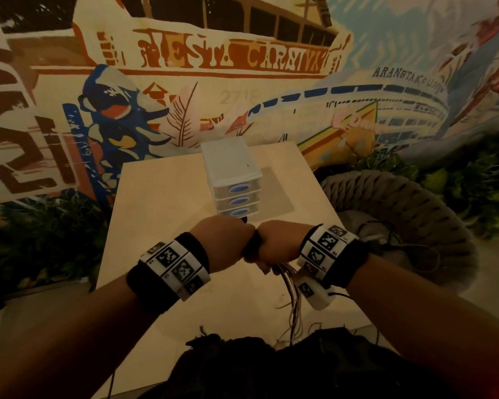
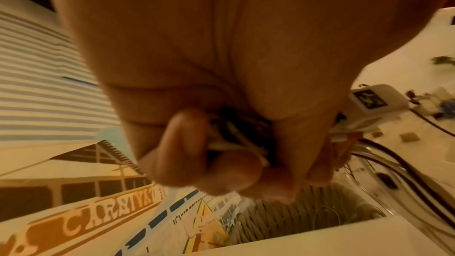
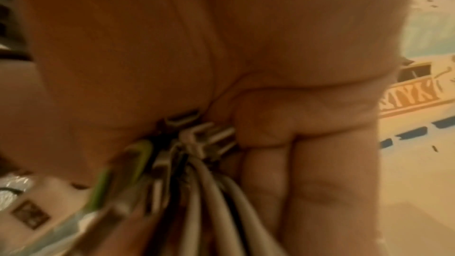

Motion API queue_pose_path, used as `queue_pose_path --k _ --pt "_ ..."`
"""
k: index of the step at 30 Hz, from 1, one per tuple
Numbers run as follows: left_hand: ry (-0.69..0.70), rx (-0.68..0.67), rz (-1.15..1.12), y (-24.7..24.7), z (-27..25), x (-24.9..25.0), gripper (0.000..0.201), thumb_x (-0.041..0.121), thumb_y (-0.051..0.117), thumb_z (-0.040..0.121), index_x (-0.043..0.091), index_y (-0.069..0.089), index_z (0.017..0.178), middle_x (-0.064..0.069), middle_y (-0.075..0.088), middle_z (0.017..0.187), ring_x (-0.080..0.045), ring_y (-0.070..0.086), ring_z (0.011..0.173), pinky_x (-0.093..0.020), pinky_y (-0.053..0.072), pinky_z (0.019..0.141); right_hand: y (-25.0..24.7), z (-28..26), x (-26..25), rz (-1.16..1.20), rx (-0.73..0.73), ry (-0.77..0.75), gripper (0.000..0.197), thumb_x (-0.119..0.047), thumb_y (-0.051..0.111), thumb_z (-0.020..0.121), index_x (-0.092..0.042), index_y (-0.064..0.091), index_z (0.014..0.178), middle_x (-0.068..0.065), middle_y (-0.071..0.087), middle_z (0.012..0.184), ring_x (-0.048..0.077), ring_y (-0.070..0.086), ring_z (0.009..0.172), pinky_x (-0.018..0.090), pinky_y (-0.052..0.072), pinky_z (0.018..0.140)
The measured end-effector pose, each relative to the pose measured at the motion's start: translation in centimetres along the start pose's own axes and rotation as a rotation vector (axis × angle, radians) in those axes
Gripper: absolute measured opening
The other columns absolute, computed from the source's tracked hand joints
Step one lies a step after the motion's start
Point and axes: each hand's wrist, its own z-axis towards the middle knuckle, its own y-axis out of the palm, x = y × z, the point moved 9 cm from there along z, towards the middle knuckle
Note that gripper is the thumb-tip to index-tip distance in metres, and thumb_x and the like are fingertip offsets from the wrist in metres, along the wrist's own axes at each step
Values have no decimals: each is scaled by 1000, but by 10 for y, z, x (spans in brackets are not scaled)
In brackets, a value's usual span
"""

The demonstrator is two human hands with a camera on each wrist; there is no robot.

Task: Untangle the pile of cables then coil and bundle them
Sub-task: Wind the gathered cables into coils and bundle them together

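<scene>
Both fists meet above the middle of the pale table (image 1: 162, 197). My left hand (image 1: 225, 243) is curled round a bunch of white and black cables (image 2: 234, 139). My right hand (image 1: 277, 243) grips the same bundle of cables (image 1: 293, 292), whose strands hang down toward my lap. In the right wrist view the fingers (image 3: 307, 163) close round white and dark cables (image 3: 209, 192) with several plug ends and one green-tipped connector (image 3: 118, 174). A dark strap or cable part shows between the two fists.
A white three-drawer mini cabinet (image 1: 234, 180) with blue oval handles stands just beyond my hands. A grey woven basket (image 1: 401, 214) holding thin dark cords sits right of the table. A painted mural wall is behind, with plants on both sides.
</scene>
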Motion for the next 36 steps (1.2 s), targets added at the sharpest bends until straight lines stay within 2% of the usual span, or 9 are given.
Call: queue_pose_path --k 4,8,13,18,23,25,28,32,36 --pt "95 270 -341 -23 -5 -23 65 32 74 86 30 43 143 6 63 130 -15 62 112 -31 51 93 -13 -10 11 264 36 -60 31 -27 58 97 -4 70 79 -4 68 58 14 69 56 28 59 65" --pt "150 291 -978 -17 -8 -42 99 52 88 67 39 35 150 16 57 139 -1 58 121 -32 52 99 -29 -20 6 405 136 -184 26 -21 59 96 -5 65 76 2 66 60 17 62 50 31 54 59" --pt "342 227 -1483 -20 -5 -12 77 45 81 79 23 48 145 -4 63 138 -34 63 122 -55 54 97 -42 -20 -28 424 189 -373 43 -13 56 99 -36 64 63 -10 66 62 4 64 66 20 50 69" --pt "334 429 -1431 -54 -13 -24 33 31 49 101 13 70 120 -7 71 122 -23 70 109 -41 60 86 -48 -23 -47 567 200 -450 20 -11 58 100 -24 65 87 -3 68 70 22 66 68 37 55 67" --pt "316 590 -1619 -67 -14 -42 42 30 50 102 5 58 70 -30 63 85 -25 70 100 -33 56 88 -35 -10 -34 661 133 -403 13 -24 69 94 -14 66 102 25 67 82 25 65 71 33 54 72" --pt "302 576 -1882 -68 -11 -55 35 24 57 101 18 59 66 -16 52 68 -25 63 70 -33 56 74 -10 2 -15 531 63 -315 33 -41 62 96 -9 64 85 5 64 68 20 60 65 36 52 73" --pt "159 581 -1782 -58 -8 -65 45 31 54 101 18 53 59 -1 46 55 -21 49 51 -31 48 56 7 7 14 577 80 -187 34 -50 56 97 -25 57 74 -9 53 63 15 56 64 33 51 71" --pt "120 576 -1561 -37 -3 -75 42 35 65 96 12 58 63 -5 46 53 -30 48 52 -39 45 58 12 0 31 479 81 -154 43 -60 53 92 -17 60 92 -2 55 67 13 55 60 30 52 67" --pt "92 490 -1216 -23 2 -74 30 26 75 90 21 71 119 6 66 61 -10 64 59 -25 50 62 17 -5 48 377 105 -108 38 -56 46 99 -22 56 86 0 55 71 15 56 60 38 57 69"
